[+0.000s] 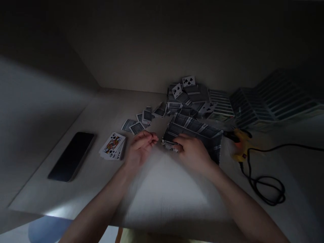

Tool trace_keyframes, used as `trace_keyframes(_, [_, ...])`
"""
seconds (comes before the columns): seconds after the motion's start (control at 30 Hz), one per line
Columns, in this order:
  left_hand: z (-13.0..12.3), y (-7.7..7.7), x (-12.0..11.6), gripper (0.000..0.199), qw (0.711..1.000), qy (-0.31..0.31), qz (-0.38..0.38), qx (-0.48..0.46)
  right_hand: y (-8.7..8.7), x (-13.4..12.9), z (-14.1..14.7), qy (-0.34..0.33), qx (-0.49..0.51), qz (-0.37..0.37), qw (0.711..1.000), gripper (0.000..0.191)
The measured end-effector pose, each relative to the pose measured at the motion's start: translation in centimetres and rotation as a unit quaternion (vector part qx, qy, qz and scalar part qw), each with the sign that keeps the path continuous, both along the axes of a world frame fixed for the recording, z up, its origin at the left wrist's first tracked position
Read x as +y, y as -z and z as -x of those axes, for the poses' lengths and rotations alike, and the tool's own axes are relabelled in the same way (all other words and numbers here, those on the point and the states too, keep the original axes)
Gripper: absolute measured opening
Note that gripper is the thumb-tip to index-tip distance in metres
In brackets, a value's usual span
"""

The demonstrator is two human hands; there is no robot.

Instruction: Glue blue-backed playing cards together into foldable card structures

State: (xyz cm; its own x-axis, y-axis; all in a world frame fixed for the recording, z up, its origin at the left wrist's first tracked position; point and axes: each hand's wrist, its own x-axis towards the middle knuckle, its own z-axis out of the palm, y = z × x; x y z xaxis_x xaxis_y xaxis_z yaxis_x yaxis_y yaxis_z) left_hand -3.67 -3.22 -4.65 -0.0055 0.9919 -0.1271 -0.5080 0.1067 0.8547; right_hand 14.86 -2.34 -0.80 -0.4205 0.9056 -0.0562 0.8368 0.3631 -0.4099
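Observation:
A dark patterned panel [194,130], its surface like card backs, lies on the right of centre of the table. My right hand [191,148] has its fingers closed on the panel's near left edge, where a small pale crumpled-looking bit shows. Left of the panel, a little apart from it, my left hand [143,145] is held with thumb and fingertips pressed together; anything between them is too small to tell. Beside my left wrist sits a stack of playing cards [112,145] with a queen face up.
A black phone [72,156] lies at the left. Loose cards [138,126] and a card-covered pile [188,98] are behind the hands. On the right are a yellow glue gun [241,143], its looped black cable [272,189] and zigzag slatted structures [275,98]. A wall stands behind.

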Motion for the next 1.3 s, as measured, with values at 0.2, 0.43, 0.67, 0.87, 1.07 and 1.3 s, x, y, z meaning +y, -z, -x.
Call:
trace_keyframes(0.2, [-0.4,-0.2,0.2,0.016,0.999,-0.023,0.012,0.023,-0.2,-0.2,0.1,-0.002,-0.005,-0.006,1.0,0.021])
trace_keyframes(0.43, [-0.4,0.7,-0.1,0.019,0.979,-0.064,-0.032,0.191,-0.2,-0.1,-0.5,0.004,0.021,-0.005,1.0,0.021])
trace_keyframes(0.67, [-0.7,0.9,-1.3,0.019,0.919,-0.13,-0.207,0.308,-1.7,0.0,-2.4,0.073,0.224,-0.039,0.971,0.011])
trace_keyframes(0.87, [-2.2,1.1,-2.5,0.091,0.838,-0.07,-0.321,0.436,-3.5,-1.1,-2.8,0.182,0.41,0.004,0.894,0.014])
trace_keyframes(1.07, [-2.9,-0.7,-3.0,0.094,0.833,0.001,-0.349,0.43,-4.0,-1.7,-2.5,0.209,0.58,0.166,0.77,0.018])
trace_keyframes(1.3, [-4.3,-5.3,-3.2,0.095,0.839,0.004,-0.294,0.457,-3.7,-1.7,-2.4,0.161,0.608,0.152,0.763,0.02])
